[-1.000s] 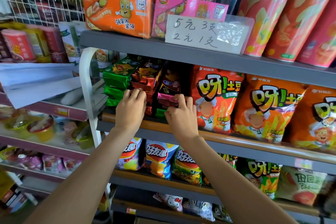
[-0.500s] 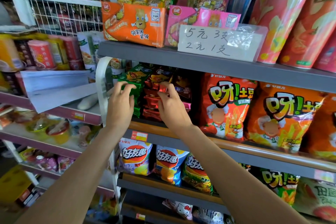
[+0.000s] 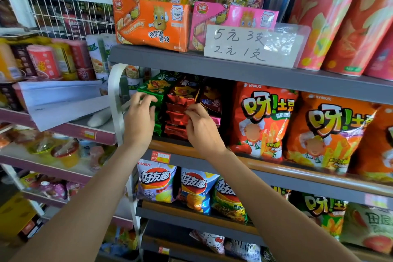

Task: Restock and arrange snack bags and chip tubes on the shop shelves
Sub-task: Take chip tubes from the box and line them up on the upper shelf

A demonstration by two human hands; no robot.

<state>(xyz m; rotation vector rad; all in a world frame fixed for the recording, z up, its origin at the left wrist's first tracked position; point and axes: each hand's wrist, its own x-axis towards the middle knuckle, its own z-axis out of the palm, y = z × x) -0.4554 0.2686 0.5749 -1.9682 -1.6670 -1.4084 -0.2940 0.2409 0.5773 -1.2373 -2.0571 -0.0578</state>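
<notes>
1. Step in hand: squaring the small stacked packs at the left end of the middle shelf [image 3: 212, 156]. Red stack [image 3: 177, 117] sits between the green stack [image 3: 156, 91] to its left and dark packs [image 3: 210, 100] to its right.
2. Right hand [image 3: 202, 127] pinches a foil edge of the red stack between thumb and fingertips. Left hand [image 3: 140, 117] has fingers curled over the green stack's front; firm grip or mere steadying, cannot tell.
3. Next move, judged: press both stacks back and level the fronts.
4. Edges: white upright [image 3: 116, 100] just left of the green stack; upper shelf close above it.
5. Room: orange bags [image 3: 263, 121] crowd right of the dark packs; free room only toward the person.
</notes>
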